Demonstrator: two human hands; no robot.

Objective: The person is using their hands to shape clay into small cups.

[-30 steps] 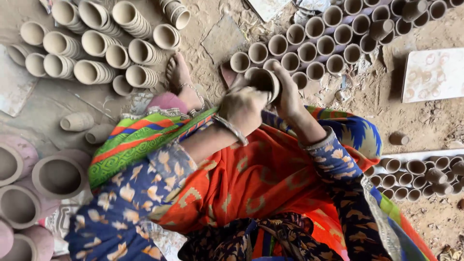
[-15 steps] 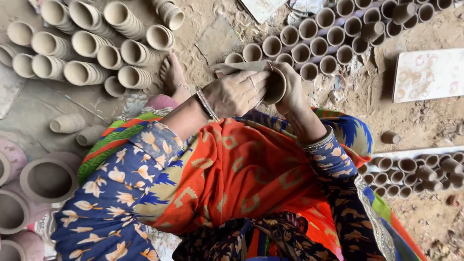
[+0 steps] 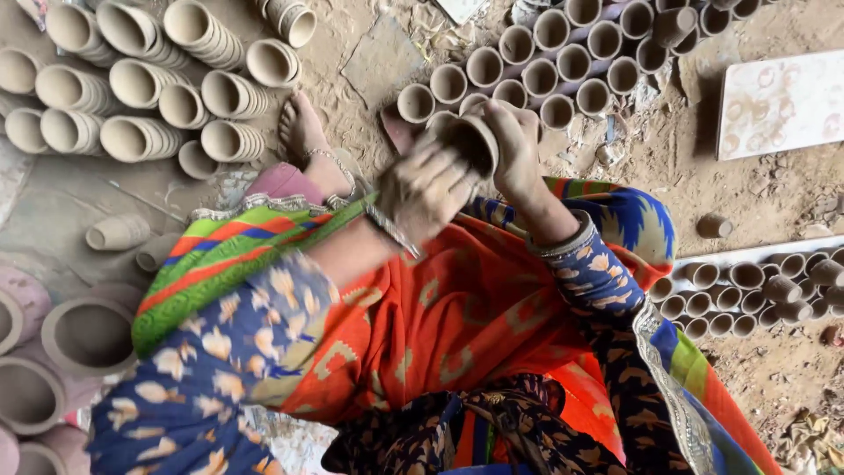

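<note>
Gripping one small clay cup [image 3: 470,141] between them, both hands, left hand [image 3: 426,189] and right hand [image 3: 517,145], curl closed around it.

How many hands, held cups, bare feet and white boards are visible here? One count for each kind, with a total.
hands: 2, left hand and right hand
held cup: 1
bare foot: 1
white board: 1
Total: 5

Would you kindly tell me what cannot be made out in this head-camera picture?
- Head view: the clay cup is mostly covered by the left hand and right hand.
- The left hand is motion-blurred, so its finger positions are unclear.
- The large clay pots are cut off by the left edge.
</note>
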